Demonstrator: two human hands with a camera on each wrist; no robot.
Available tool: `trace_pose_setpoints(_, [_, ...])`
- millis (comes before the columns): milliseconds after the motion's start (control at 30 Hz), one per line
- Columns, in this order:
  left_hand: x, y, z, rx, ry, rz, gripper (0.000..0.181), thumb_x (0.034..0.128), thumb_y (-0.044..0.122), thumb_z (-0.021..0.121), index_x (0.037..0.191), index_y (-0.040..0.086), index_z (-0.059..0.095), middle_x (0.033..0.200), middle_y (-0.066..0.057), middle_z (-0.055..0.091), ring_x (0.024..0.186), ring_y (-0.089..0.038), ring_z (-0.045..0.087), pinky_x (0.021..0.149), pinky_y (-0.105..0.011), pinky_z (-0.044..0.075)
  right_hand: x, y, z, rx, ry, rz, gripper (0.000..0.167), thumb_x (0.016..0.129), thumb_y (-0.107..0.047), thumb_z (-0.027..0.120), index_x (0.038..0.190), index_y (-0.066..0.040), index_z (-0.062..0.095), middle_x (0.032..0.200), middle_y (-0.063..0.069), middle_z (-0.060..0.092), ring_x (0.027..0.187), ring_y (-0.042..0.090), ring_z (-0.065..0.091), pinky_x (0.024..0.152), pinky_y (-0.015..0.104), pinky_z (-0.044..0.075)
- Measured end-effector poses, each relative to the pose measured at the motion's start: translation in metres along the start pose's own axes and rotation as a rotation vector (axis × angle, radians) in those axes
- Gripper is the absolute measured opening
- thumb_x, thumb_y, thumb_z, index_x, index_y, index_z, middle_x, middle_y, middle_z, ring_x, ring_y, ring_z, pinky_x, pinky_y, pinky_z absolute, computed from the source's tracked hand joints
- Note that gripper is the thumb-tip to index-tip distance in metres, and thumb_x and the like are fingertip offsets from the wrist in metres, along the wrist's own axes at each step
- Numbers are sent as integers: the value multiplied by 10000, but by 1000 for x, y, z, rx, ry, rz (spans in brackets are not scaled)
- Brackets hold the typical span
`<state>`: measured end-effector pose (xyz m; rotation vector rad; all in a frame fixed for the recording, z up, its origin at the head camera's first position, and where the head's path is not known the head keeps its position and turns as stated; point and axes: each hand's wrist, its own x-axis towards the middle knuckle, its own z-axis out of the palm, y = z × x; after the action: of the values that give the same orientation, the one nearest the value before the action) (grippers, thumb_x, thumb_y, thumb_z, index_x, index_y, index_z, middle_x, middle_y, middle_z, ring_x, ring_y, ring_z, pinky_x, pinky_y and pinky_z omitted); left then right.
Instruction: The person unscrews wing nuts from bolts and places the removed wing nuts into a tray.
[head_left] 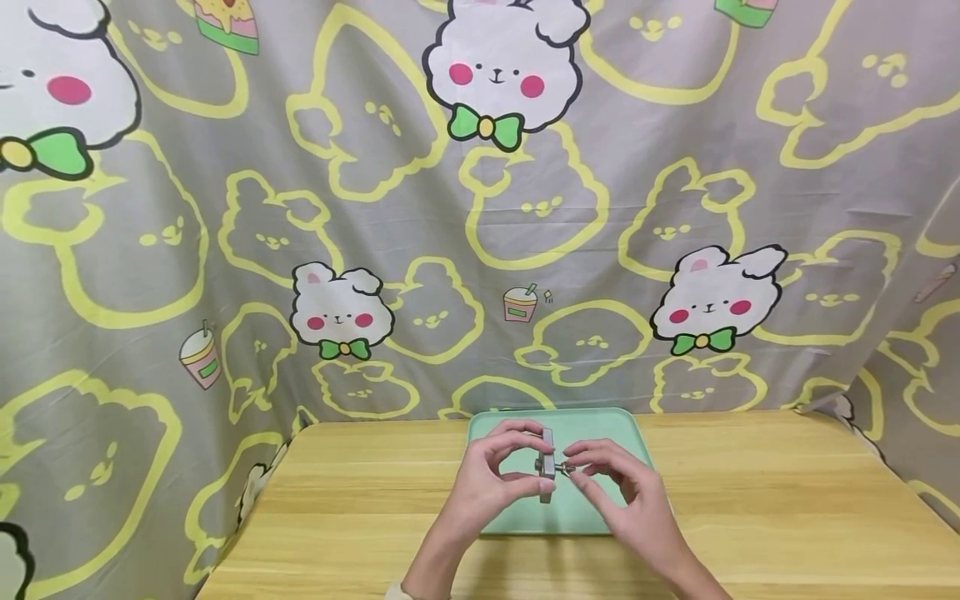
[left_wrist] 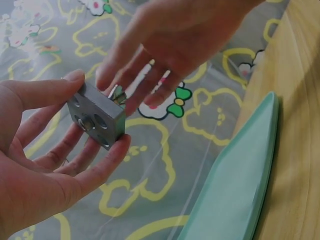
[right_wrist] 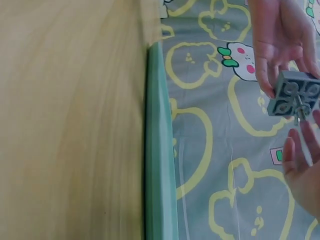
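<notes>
Left fingers (left_wrist: 107, 161) grip the block (left_wrist: 94, 107) edgewise; right fingers (head_left: 600, 453) flank its bolt (head_left: 561, 468), pinch unclear.

Grey square metal block (left_wrist: 92, 108), holes near corners, held upright in left fingers (left_wrist: 103, 167). Shiny bolt (left_wrist: 86, 123) through its middle; winged-looking metal piece (left_wrist: 118, 94) on the far side.

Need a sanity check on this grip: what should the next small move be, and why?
Probably a slight twist of the winged metal piece by the right hand: it is right at that piece, which juts from the gray block, while the left hand grips the block.
</notes>
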<state>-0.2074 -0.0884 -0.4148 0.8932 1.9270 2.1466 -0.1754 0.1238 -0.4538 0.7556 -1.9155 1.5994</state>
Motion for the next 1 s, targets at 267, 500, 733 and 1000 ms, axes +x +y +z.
trace_pose_setpoints(267, [1, 3, 7, 24, 8, -10, 321, 787, -95, 825, 1085, -2, 751, 1332, -122, 558, 1209, -243, 570, 848, -439, 634, 6, -1, -9, 161, -12, 494, 283, 1030, -132, 641, 1209, 87, 653, 1119, 195, 707, 982, 224, 732, 805, 377, 642])
trace_pose_setpoints(500, [0, 1, 9, 59, -10, 27, 318, 774, -117, 830, 1068, -25, 747, 1331, -138, 548, 1192, -265, 568, 809, -452, 642, 10, -1, -11, 409, -69, 751, 432, 1051, -207, 613, 1304, 139, 562, 1189, 125, 688, 1074, 285, 710, 898, 383, 616])
trace_pose_setpoints(733, [0, -2, 16, 68, -12, 18, 317, 770, -122, 828, 1066, -44, 743, 1333, -142, 550, 1187, -266, 578, 806, -452, 642, 10, -2, -18, 452, -79, 833, 429, 1015, -228, 673, 1295, 90, 606, 1122, 94, 714, 995, 224, 710, 907, 354, 609])
trace_pose_setpoints(1000, [0, -4, 20, 83, -34, 19, 308, 779, -83, 847, 1061, 3, 756, 1337, -150, 550, 1200, -277, 571, 835, -465, 635, 9, 0, -22, 480, -127, 843, 331, 997, -202, 698, 1209, 51, 667, 1052, 92, 732, 966, 196, 710, 880, 340, 616])
